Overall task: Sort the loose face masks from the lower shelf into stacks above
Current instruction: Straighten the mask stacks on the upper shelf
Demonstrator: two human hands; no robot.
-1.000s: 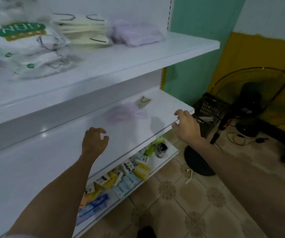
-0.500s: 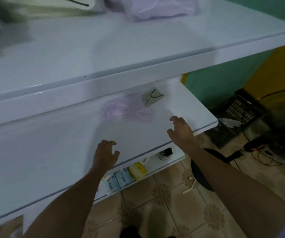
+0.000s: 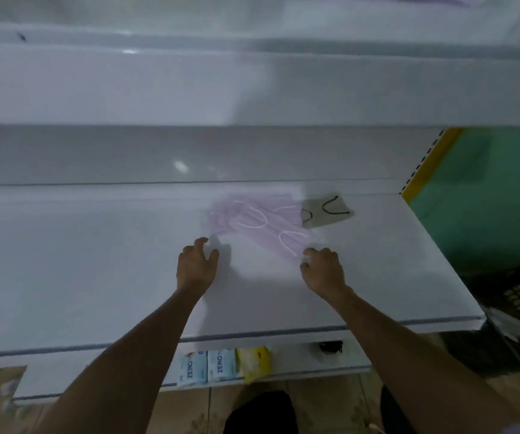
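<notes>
Both hands are hovering empty, fingers loosely spread, over the lower shelf (image 3: 95, 261), where the pile of lilac masks (image 3: 257, 223) is lying just beyond them, its long axis slanting toward the right hand (image 3: 323, 270), seemingly nearer than the left hand (image 3: 196, 265).

A loose pile of face masks (image 3: 254, 222) lies on the lower shelf (image 3: 80, 261), toward its back and right of the middle. A single mask (image 3: 327, 211) lies just right of the pile, its left edge tucked under it. The left hand (image 3: 196, 264) is before the pile's left end, the right hand (image 3: 323, 270) at its near right corner. The upper shelf (image 3: 158, 86) overhangs behind. Below the lower shelf's front edge, two packets (image 3: 207, 368) stand side by side on a bottom shelf (image 3: 299, 358).
</notes>
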